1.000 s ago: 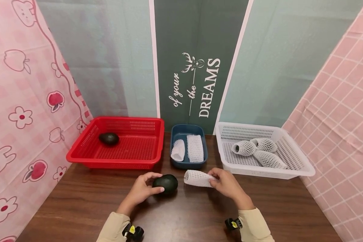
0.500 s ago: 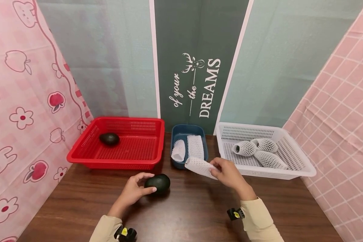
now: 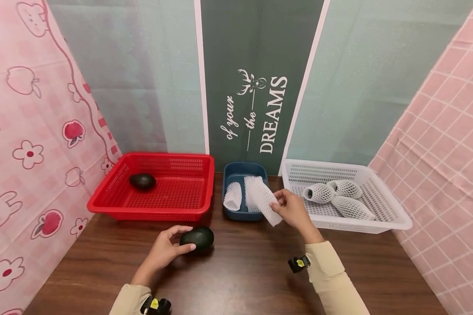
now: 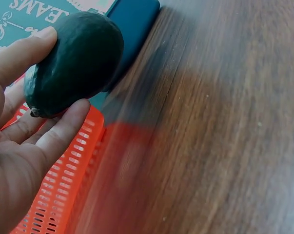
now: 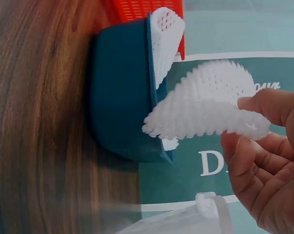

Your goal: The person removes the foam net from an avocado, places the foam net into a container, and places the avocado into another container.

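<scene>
Because the half-curled left hand [image 3: 164, 250] holds the smooth avocado [image 3: 199, 238] near one end, right hand [image 3: 295, 213] pinching a foam net [image 3: 265, 202], the avocado could slip.

Got three containers in a row along the back of my table [image 3: 236, 280]: left basket [image 3: 143, 210], bin [image 3: 242, 216] in the middle, right basket [image 3: 339, 223], hanging cloth [image 3: 252, 48] behind. One stray avocado [image 3: 142, 181] lies in the left basket, left of centre. The bin's got a left net [image 3: 232, 197] and a right net [image 3: 250, 197], and the right basket has three nets [image 3: 351, 207] bunched together. My left hand [image 3: 166, 248] has the held avocado [image 3: 199, 237] in front of the left basket's right end; my right hand [image 3: 294, 211] has the held net [image 3: 265, 201] over the bin's right side, partly covering the right net.
</scene>
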The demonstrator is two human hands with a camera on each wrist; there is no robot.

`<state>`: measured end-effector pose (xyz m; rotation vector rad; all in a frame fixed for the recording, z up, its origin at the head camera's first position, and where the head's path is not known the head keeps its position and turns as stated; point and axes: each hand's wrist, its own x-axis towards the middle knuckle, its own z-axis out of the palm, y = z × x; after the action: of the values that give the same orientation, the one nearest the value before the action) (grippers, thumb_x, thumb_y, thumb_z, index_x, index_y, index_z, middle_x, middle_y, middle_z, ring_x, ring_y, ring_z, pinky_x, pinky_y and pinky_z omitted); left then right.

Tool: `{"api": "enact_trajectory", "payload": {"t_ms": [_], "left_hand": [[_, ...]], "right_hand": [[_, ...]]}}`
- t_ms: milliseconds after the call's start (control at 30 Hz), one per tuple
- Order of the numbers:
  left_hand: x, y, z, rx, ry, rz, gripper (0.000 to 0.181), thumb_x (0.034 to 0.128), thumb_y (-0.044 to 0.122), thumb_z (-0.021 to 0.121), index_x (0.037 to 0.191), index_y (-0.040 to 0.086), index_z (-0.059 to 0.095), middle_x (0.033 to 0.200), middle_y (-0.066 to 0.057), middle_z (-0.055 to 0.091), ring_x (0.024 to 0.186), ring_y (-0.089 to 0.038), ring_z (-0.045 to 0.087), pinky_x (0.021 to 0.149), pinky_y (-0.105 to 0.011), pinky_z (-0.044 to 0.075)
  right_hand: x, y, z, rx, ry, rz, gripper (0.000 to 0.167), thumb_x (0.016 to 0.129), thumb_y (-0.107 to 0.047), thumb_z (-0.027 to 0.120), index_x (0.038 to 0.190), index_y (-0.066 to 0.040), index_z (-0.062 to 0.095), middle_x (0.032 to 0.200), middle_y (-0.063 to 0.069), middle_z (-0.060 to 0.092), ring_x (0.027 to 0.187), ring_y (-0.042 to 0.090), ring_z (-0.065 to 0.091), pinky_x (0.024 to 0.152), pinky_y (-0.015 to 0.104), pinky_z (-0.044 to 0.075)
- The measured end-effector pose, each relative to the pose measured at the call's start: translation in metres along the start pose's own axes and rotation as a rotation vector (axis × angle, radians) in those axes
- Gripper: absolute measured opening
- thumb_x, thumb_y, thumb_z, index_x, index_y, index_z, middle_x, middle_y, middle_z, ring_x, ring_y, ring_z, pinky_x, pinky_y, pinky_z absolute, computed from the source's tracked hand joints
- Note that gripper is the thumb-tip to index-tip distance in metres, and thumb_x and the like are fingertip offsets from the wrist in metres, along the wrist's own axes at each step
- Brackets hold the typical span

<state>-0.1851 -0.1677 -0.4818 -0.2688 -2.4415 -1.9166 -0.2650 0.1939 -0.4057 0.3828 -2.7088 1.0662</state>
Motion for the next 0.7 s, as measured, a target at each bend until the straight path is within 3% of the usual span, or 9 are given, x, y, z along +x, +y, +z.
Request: {"api": "enact_trajectory", "payload": {"t_ms": [200,433,700], "left_hand": [[-0.004,0.000,-0.003,0.003,0.012,-0.019,0.045,0.0678,0.006,0.082,0.108,0.001,0.064,0.107,-0.012,0.063,0.087,-0.017,0.061,0.074,-0.026,0.050],[-0.008,-0.001,-0.011,-0.008,0.012,-0.038,0.045,0.0684,0.006,0.082,0.110,0.001,0.064,0.108,-0.013,0.062,0.086,-0.017,0.061,0.074,-0.026,0.050],[-0.011,-0.009,-0.015,-0.012,-0.029,-0.027,0.046,0.0704,0.006,0.080,0.112,-0.002,0.061,0.109,-0.018,0.060,0.083,-0.018,0.062,0.071,-0.027,0.051]], "right_hand": [[0.014,0.002,0.008,0.038,0.039,0.078,0.032,0.079,-0.013,0.072,0.105,0.001,0.059,0.070,0.004,0.061,0.061,0.017,0.055,0.057,0.032,0.043],[0.031,-0.001,0.019,0.160,0.045,0.178,0.031,0.081,-0.011,0.071,0.106,0.001,0.058,0.073,0.010,0.061,0.055,0.018,0.054,0.049,0.030,0.046],[0.043,-0.008,0.032,0.343,-0.034,0.294,0.050,0.085,-0.018,0.067,0.122,0.008,0.046,0.090,0.020,0.062,0.063,0.023,0.064,0.060,0.038,0.054]]}}
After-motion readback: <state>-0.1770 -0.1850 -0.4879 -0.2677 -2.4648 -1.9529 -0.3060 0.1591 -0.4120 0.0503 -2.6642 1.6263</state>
